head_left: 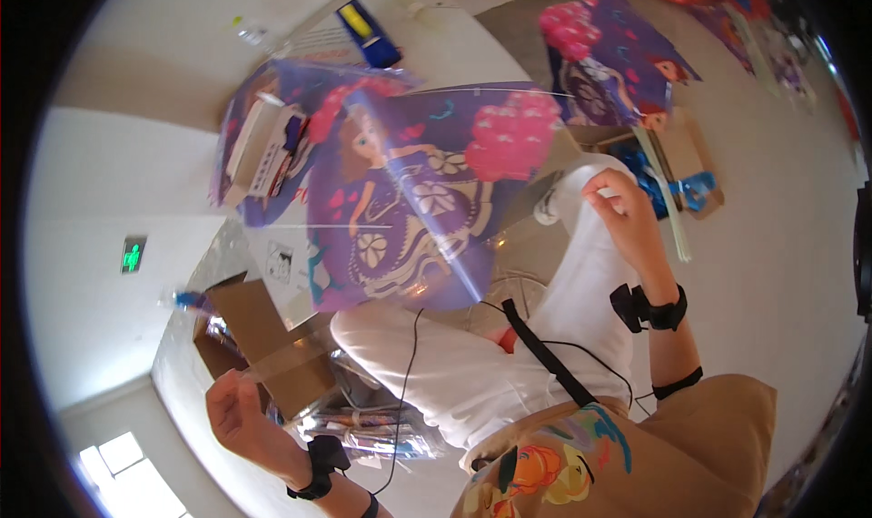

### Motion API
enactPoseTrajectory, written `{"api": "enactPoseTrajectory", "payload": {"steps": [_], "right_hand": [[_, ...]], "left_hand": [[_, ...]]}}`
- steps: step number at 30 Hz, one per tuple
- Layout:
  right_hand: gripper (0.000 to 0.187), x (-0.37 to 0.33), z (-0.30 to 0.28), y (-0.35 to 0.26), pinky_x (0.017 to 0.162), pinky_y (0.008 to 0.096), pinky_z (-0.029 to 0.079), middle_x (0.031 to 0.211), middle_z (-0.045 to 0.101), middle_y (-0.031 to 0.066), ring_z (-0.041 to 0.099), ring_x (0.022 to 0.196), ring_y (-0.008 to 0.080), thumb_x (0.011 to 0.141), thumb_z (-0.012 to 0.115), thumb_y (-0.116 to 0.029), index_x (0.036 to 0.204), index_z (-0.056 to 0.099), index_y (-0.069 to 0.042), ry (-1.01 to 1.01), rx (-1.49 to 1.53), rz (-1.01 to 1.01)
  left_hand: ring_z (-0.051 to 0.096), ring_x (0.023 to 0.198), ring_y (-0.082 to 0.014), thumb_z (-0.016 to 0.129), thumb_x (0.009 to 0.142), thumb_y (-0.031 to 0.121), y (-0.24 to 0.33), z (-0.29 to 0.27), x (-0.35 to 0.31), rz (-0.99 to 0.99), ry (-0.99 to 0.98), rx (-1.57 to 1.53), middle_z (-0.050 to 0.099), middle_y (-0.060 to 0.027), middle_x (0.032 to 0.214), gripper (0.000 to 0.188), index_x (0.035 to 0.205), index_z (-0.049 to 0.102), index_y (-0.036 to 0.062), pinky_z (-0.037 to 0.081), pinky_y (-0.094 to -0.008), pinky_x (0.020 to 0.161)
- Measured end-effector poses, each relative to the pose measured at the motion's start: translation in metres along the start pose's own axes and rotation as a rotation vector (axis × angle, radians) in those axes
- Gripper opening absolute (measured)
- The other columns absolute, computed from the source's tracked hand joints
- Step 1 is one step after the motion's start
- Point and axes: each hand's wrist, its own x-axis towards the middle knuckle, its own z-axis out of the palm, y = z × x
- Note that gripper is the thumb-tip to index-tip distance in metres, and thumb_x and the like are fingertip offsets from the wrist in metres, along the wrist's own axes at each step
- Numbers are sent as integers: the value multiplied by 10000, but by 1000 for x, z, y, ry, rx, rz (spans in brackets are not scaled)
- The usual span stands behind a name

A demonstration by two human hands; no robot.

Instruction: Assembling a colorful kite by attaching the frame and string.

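While the person sits with white-trousered legs drawn up, a purple cartoon-printed kite [409, 200] spreads over the knees, its clear sleeve catching the light. Left hand [238, 414] is raised low in view, fingers curled closed around what looks like the edge of clear wrapping or a thin line; too faint to tell which. Right hand [622, 205] is up beside the kite's right edge, thumb and fingers pinched together on something thin and pale, likely a strip or string end. An open cardboard box [259, 341] sits just beside the left hand, with packaged goods below it. A second purple kite [609, 59] lies well apart on the floor, near a flat carton of blue bundles [677, 187].

Judgement: the step looks like fitting or stringing the kite. A next move would need both pinches kept taut and the sail kept flat.
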Motion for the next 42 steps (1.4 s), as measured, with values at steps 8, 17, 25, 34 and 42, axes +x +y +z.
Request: {"api": "enactPoseTrajectory", "payload": {"steps": [8,17,25,34,42], "right_hand": [[78,20,36,-41,886,320,451,1022,641,99,599,1053,227,923,588,-83,960,602,-16,-51,40,-293],[126,60,132,-33,755,361,501,988,649,135,639,885,322,945,527,-35,1068,528,-12,-145,-25,-465],[244,89,115,-34,821,354,479,978,635,137,627,926,282,997,479,-149,1194,541,-20,-77,-264,-441],[246,93,127,-23,871,326,450,933,591,87,589,932,231,1007,468,-158,1197,534,-16,-122,-273,-243],[243,103,134,-5,879,316,467,931,587,72,612,931,201,1014,465,-147,1207,528,-13,-152,-196,-137]], "left_hand": [[565,826,-96,639,863,-4,-48,-77,-26,-61,33,47,621,-26,874,205,1067,647,-7,448,-210,751],[582,864,-101,678,877,101,-163,-53,-22,-292,39,27,659,-16,950,215,1064,673,-3,464,-234,783],[585,888,-118,677,883,74,-225,71,53,-206,117,-195,659,-34,951,108,960,657,0,468,-264,828],[606,805,-68,660,911,191,-279,125,99,-552,-338,-363,634,-38,1104,119,969,648,88,408,-201,618],[702,893,-234,573,959,186,-276,139,99,-733,-526,-558,600,-32,974,140,1026,548,65,553,-244,621]]}}
